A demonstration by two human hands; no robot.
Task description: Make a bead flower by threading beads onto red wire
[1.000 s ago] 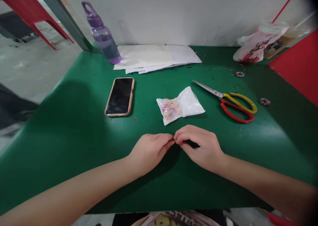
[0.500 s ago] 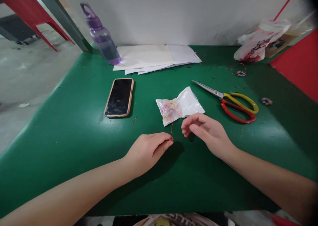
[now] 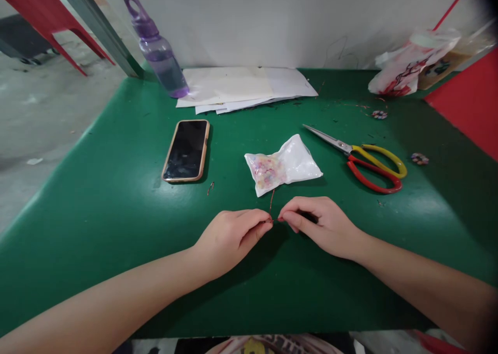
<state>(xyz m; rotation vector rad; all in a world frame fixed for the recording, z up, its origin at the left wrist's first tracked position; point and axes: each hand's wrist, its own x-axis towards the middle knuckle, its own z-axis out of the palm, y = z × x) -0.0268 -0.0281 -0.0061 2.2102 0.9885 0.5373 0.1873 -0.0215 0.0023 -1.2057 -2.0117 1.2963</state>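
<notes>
Between finger and thumb, my left hand point(image 3: 233, 240) pinches a thin copper-red wire point(image 3: 272, 202), one end of which sticks up toward the bead packet. My right hand point(image 3: 321, 224) is closed in a pinch on the other end of this wire, a short gap from the left fingertips. What sits inside the left pinch is mostly hidden. Just beyond both hands lies a white and clear plastic packet point(image 3: 298, 162) with pastel beads point(image 3: 268, 171) showing in its left half. Scissors point(image 3: 344, 146) with one yellow and one red handle lie to the right of it.
A phone point(image 3: 187, 150) lies left of the packet, near a small wire scrap point(image 3: 210, 188). Papers point(image 3: 233, 86) and a purple water bottle point(image 3: 163, 58) are at the back. Two beaded rings point(image 3: 379, 114) and a bagged drink cup point(image 3: 404, 66) are on the right of the green table point(image 3: 116, 198).
My right hand has come down and left, its fingers going from loosely curled to pinching the wire close to my left fingertips. My left hand has stayed nearly still.
</notes>
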